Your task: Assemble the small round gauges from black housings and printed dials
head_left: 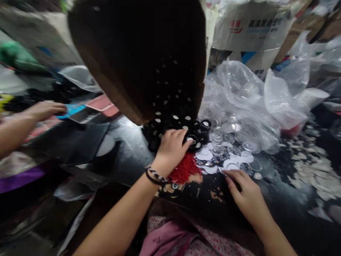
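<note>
My left hand, wearing a dark braided bracelet, reaches into a heap of black round caps. Its thumb and forefinger are closed on one black cap at the heap's near right side. Just below that hand lies a bundle of red strands. My right hand is at the near edge of a pile of white discs. Its thumb and forefinger come together at the rim of one disc, though the exact contact is blurred. Clear round covers lie behind the discs.
A large dark open container tilts over the black caps. Clear plastic bags crowd the right, with pale flat pieces beyond. Another person's hand is at the left by a blue tray and a pink tray.
</note>
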`<state>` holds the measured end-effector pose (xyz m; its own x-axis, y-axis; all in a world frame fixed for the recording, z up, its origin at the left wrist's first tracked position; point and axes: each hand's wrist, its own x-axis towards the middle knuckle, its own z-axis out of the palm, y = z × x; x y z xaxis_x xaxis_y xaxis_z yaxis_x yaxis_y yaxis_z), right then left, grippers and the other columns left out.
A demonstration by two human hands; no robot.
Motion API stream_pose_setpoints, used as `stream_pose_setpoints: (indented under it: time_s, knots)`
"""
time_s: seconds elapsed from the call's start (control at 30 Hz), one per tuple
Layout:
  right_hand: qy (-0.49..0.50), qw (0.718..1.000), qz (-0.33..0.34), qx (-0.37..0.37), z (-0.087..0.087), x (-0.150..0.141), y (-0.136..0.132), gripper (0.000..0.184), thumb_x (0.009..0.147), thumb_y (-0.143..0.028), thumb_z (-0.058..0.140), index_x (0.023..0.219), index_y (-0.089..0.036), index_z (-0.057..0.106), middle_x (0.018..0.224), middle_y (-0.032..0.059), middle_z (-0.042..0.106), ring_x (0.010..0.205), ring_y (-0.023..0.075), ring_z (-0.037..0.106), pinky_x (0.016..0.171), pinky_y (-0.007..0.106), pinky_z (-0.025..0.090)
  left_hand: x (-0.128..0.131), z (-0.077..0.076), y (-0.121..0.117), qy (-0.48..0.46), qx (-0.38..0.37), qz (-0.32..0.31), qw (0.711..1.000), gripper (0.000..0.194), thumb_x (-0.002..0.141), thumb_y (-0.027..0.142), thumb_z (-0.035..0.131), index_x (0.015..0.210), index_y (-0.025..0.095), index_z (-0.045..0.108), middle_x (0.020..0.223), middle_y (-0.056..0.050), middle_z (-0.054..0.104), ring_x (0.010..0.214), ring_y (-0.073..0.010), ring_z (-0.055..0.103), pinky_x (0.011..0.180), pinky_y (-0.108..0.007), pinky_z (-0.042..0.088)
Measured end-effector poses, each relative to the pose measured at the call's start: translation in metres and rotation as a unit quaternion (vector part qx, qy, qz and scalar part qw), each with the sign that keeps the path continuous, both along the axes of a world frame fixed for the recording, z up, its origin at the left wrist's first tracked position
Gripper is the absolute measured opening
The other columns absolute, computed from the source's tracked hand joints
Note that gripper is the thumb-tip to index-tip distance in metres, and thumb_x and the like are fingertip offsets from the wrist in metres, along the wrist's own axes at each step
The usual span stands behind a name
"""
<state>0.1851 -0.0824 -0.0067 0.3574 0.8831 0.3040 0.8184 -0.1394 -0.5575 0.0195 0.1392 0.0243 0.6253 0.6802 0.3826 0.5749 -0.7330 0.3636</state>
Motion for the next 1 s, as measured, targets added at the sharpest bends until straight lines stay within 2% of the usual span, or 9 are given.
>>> stream_pose_setpoints:
  time_s: [0.13, 0.23, 0.4, 0.47, 0.53, 0.67, 0.73, 0.87, 1.0]
  knots:
    - [0.002, 0.997, -0.074, -0.004, 0.01, 0.014, -0.012, 0.022, 0.096, -0.025, 0.048, 0.107, -0.019, 0.066, 0.1, 0.0067, 0.066, 0.096, 0.0221, 0.064, 0.086, 0.035, 0.05, 0.013, -0.003, 0.013, 0.023, -0.019, -0.013, 0.999, 0.023, 0.083, 0.03, 0.065, 0.101, 0.016, 0.07, 0.108, -0.016, 0.071, 0.114, -0.0403, 0.053, 0.1, -0.056, 0.037]
    - [-0.016, 0.994, -0.095, -0.047, 0.012, 0.019, -0.016, 0.023, 0.095, -0.023, 0.05, 0.11, -0.017, 0.066, 0.102, 0.0091, 0.065, 0.096, 0.0253, 0.063, 0.087, 0.041, 0.051, 0.012, -0.008, 0.013, 0.03, -0.029, 0.003, 0.999, 0.024, 0.082, 0.032, 0.066, 0.101, 0.017, 0.067, 0.104, -0.016, 0.069, 0.111, -0.0411, 0.054, 0.096, -0.056, 0.039]
    - [-0.103, 0.985, -0.086, -0.107, 0.007, 0.012, 0.0, 0.032, 0.088, -0.023, 0.063, 0.119, -0.013, 0.065, 0.114, 0.0151, 0.062, 0.104, 0.0339, 0.059, 0.092, 0.054, 0.048, -0.009, -0.001, -0.01, -0.148, -0.166, 0.042, 0.974, 0.028, 0.081, 0.039, 0.067, 0.104, 0.025, 0.057, 0.102, -0.007, 0.067, 0.094, -0.0281, 0.064, 0.084, -0.041, 0.049]
    - [-0.109, 0.986, -0.064, -0.107, 0.005, 0.008, 0.007, 0.032, 0.087, -0.021, 0.065, 0.118, -0.013, 0.065, 0.117, 0.0154, 0.061, 0.107, 0.0337, 0.057, 0.095, 0.054, 0.047, -0.021, 0.0, -0.027, -0.236, -0.24, 0.058, 0.94, 0.028, 0.08, 0.039, 0.069, 0.101, 0.027, 0.054, 0.095, -0.002, 0.066, 0.087, -0.0229, 0.066, 0.078, -0.035, 0.051]
    - [-0.097, 0.989, -0.049, -0.099, 0.003, 0.008, 0.011, 0.033, 0.087, -0.019, 0.065, 0.119, -0.012, 0.064, 0.118, 0.0156, 0.061, 0.109, 0.0322, 0.057, 0.097, 0.051, 0.047, -0.031, -0.005, -0.048, -0.317, -0.345, 0.056, 0.882, 0.031, 0.078, 0.039, 0.072, 0.101, 0.026, 0.054, 0.09, 0.0, 0.065, 0.08, -0.0192, 0.067, 0.075, -0.031, 0.052]
    - [-0.087, 0.99, -0.055, -0.094, 0.002, 0.011, 0.008, 0.038, 0.085, -0.021, 0.067, 0.121, -0.011, 0.063, 0.117, 0.0166, 0.061, 0.11, 0.0324, 0.058, 0.098, 0.051, 0.047, -0.041, -0.026, -0.095, -0.425, -0.597, 0.058, 0.678, 0.039, 0.072, 0.038, 0.079, 0.102, 0.027, 0.057, 0.092, 0.002, 0.07, 0.072, -0.0159, 0.07, 0.071, -0.028, 0.057]
    - [-0.076, 0.992, -0.047, -0.09, 0.002, 0.013, 0.005, 0.034, 0.086, -0.023, 0.066, 0.118, -0.014, 0.065, 0.117, 0.0148, 0.062, 0.11, 0.0313, 0.058, 0.099, 0.051, 0.047, -0.043, -0.033, -0.115, -0.438, -0.653, 0.084, 0.612, 0.04, 0.069, 0.035, 0.083, 0.102, 0.027, 0.061, 0.094, 0.002, 0.072, 0.076, -0.0161, 0.071, 0.071, -0.026, 0.059]
    - [-0.051, 0.996, -0.048, -0.046, 0.004, 0.017, 0.001, 0.025, 0.094, -0.026, 0.055, 0.113, -0.018, 0.067, 0.114, 0.0108, 0.067, 0.107, 0.0269, 0.062, 0.098, 0.045, 0.048, -0.044, -0.034, -0.136, -0.454, -0.695, 0.091, 0.55, 0.035, 0.074, 0.042, 0.078, 0.103, 0.025, 0.068, 0.106, -0.003, 0.073, 0.087, -0.0182, 0.07, 0.075, -0.026, 0.059]
    - [-0.069, 0.994, -0.084, -0.003, 0.01, 0.027, 0.004, 0.025, 0.098, -0.027, 0.045, 0.107, -0.017, 0.067, 0.099, 0.0088, 0.072, 0.092, 0.0239, 0.067, 0.086, 0.038, 0.052, -0.045, -0.031, -0.139, -0.466, -0.698, 0.075, 0.539, 0.033, 0.083, 0.048, 0.068, 0.101, 0.02, 0.071, 0.108, -0.009, 0.074, 0.093, -0.0214, 0.069, 0.077, -0.029, 0.059]
